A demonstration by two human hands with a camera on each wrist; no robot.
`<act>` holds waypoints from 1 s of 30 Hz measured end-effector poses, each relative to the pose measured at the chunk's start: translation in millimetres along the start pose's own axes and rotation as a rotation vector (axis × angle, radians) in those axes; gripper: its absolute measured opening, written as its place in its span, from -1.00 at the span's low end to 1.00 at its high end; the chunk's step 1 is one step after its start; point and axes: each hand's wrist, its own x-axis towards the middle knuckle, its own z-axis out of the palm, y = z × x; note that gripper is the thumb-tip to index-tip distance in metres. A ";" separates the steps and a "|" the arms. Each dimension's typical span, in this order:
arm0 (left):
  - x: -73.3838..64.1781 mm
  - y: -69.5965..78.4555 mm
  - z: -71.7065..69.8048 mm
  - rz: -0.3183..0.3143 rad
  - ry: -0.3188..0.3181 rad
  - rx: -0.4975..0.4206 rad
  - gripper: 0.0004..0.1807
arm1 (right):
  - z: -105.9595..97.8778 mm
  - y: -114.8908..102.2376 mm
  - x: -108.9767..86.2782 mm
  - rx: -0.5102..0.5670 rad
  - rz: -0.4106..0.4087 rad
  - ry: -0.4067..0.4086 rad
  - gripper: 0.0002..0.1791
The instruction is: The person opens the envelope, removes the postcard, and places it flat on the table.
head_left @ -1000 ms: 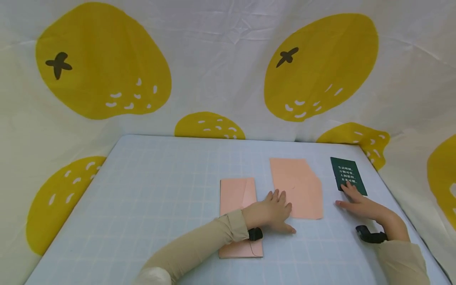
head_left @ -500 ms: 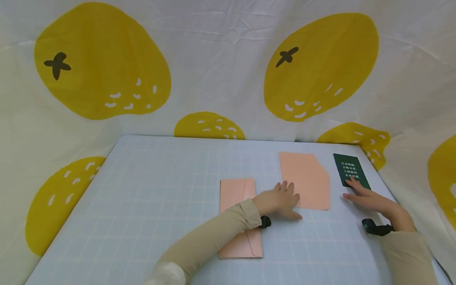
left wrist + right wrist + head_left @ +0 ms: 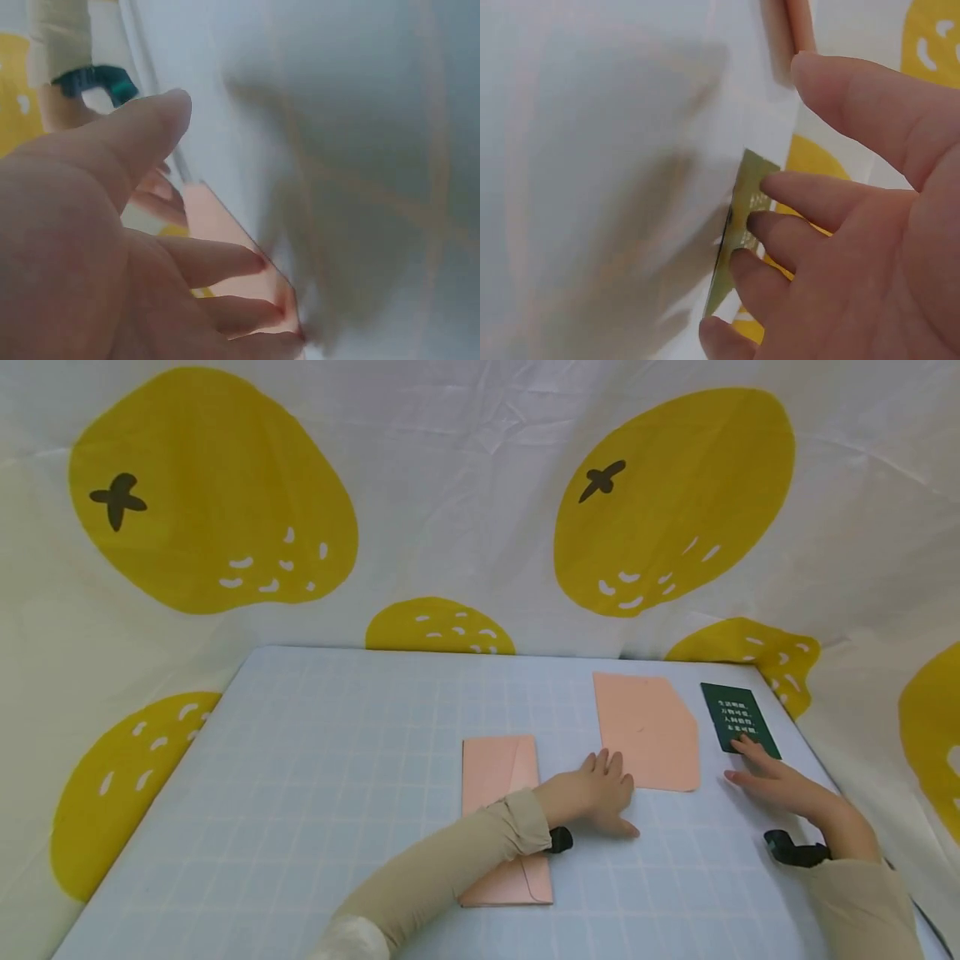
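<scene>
In the head view my left hand (image 3: 600, 789), fingers stretched out, is at the lower left edge of a flat pink sheet of paper (image 3: 648, 731) with a slanted upper right corner. The left wrist view shows its fingertips right at the edge of this sheet (image 3: 221, 225), thumb held apart. At the right, my right hand (image 3: 783, 785) reaches with extended fingers onto the lower edge of a dark green card (image 3: 735, 714) printed with white characters. Its fingertips overlap the card (image 3: 742, 184) in the right wrist view. A pink envelope (image 3: 495, 768) lies partly hidden beneath my left forearm.
Everything lies on a table with a pale blue grid cover (image 3: 322, 793). Behind and beside it hangs a white cloth (image 3: 457, 485) with large yellow fruit prints. The green card is near the table's right edge.
The pink sheet has slid away and to the right along with my left hand. The green card and my right hand have shifted slightly the same way. The envelope has stayed put.
</scene>
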 end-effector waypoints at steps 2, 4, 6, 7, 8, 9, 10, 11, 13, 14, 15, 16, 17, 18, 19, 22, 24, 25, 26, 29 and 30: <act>-8.2 6.3 1.1 0.009 -0.009 0.021 0.00 | 2.2 0.0 -1.3 -0.013 -0.003 -0.009 0.01; -13.6 11.1 0.8 0.012 -0.017 0.028 0.02 | 3.2 0.3 -1.1 -0.024 -0.003 -0.016 0.01; -16.0 14.2 -0.2 0.005 -0.022 0.040 0.03 | 2.7 1.5 0.1 -0.039 -0.008 -0.014 0.00; -16.2 15.2 -0.7 0.002 -0.021 0.043 0.02 | 2.1 2.5 1.0 -0.051 -0.010 -0.010 0.00; -15.7 15.5 -0.9 -0.001 -0.019 0.047 0.02 | 1.2 3.2 1.9 -0.061 -0.011 -0.006 -0.01; -14.8 15.5 -0.9 -0.004 -0.016 0.047 0.02 | 0.1 4.0 2.7 -0.071 -0.013 -0.002 -0.01; -13.5 15.3 -0.9 -0.004 -0.012 0.047 0.02 | -1.1 5.1 3.4 -0.080 -0.014 0.000 -0.02; -12.0 15.0 -0.7 -0.002 -0.007 0.046 0.02 | -2.4 6.3 4.0 -0.086 -0.016 0.002 -0.03; -8.9 14.4 -0.8 0.005 0.000 0.036 0.01 | -4.8 8.9 5.3 -0.104 -0.016 0.007 -0.04; -7.3 14.3 -0.9 0.011 0.004 0.032 0.01 | -6.1 10.1 5.9 -0.107 -0.015 0.010 -0.04; -5.5 14.3 -0.8 0.014 0.005 0.024 0.02 | -7.2 11.4 6.5 -0.114 -0.013 0.012 -0.05; -4.1 14.5 -1.1 0.019 0.005 0.020 0.02 | -8.4 12.7 7.1 -0.118 -0.012 0.017 -0.05; -2.6 15.0 -1.1 0.023 0.007 0.015 0.02 | -9.5 13.8 7.8 -0.125 -0.010 0.022 -0.06; -1.2 15.5 -1.3 0.025 0.006 0.011 0.02 | -10.5 14.8 8.4 -0.132 -0.007 0.028 -0.06; 0.7 16.2 -1.0 0.028 0.008 0.012 0.02 | -11.6 15.6 8.7 -0.137 -0.007 0.034 -0.07; 4.2 18.6 -0.7 0.034 0.009 0.019 0.02 | -14.4 16.9 9.3 -0.142 0.006 0.040 -0.07; 6.9 20.3 -0.1 0.031 0.005 0.026 0.01 | -15.6 17.2 9.3 -0.138 0.012 0.037 -0.07; 7.9 21.0 0.0 0.031 0.005 0.028 0.01 | -16.0 17.3 9.4 -0.134 0.015 0.035 -0.07; 8.5 21.8 -0.1 0.030 0.003 0.028 0.02 | -16.1 17.6 9.5 -0.129 0.017 0.032 -0.07; 11.3 23.5 0.4 0.021 -0.002 0.027 0.01 | -15.6 17.7 9.6 -0.113 0.022 0.028 -0.07; 11.6 24.0 0.4 0.019 -0.004 0.026 0.02 | -15.2 17.4 9.4 -0.108 0.023 0.029 -0.06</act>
